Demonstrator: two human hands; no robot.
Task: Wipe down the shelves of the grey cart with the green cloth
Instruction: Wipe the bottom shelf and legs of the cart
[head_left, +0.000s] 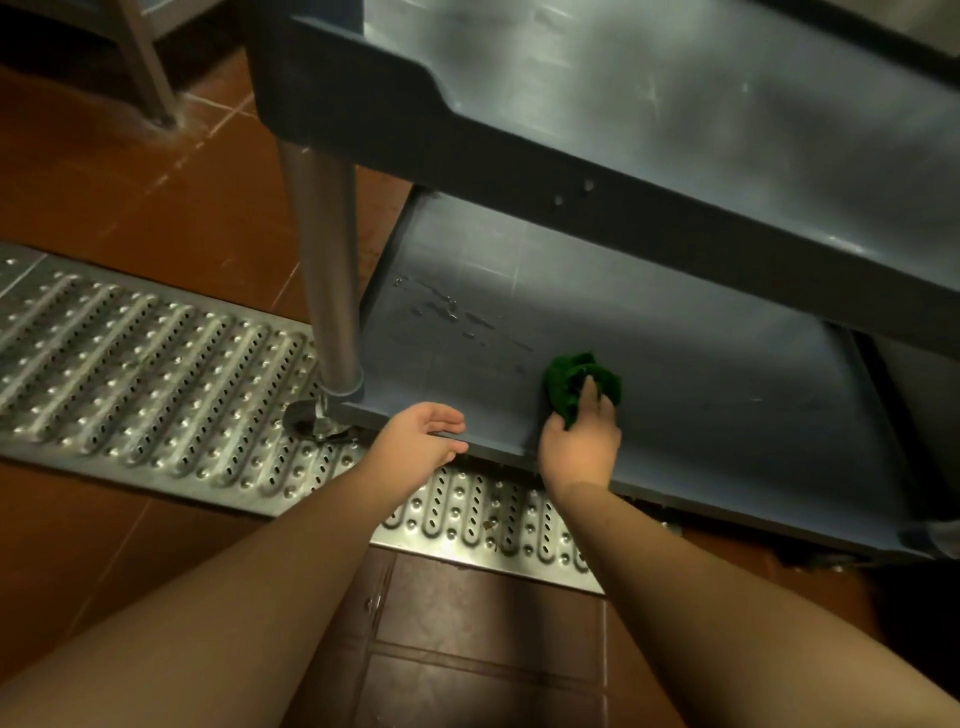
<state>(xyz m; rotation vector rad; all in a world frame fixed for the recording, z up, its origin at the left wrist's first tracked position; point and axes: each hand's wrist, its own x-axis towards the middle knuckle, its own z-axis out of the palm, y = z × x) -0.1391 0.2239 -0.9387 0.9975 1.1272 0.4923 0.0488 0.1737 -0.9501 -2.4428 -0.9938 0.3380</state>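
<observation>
Head view: right hand (579, 447) grips green cloth (571, 384) on cart's bottom shelf (701, 384); left hand (421, 439) clasps its rim.

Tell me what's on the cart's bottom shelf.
On the bottom shelf sit water droplets and the bunched green cloth, held by the right hand. The upper shelf covers its far part.

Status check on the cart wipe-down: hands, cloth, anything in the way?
Right hand grips green cloth on lower shelf. Left hand holds shelf's front edge. Wet spots left of cloth. Nothing blocking.
</observation>
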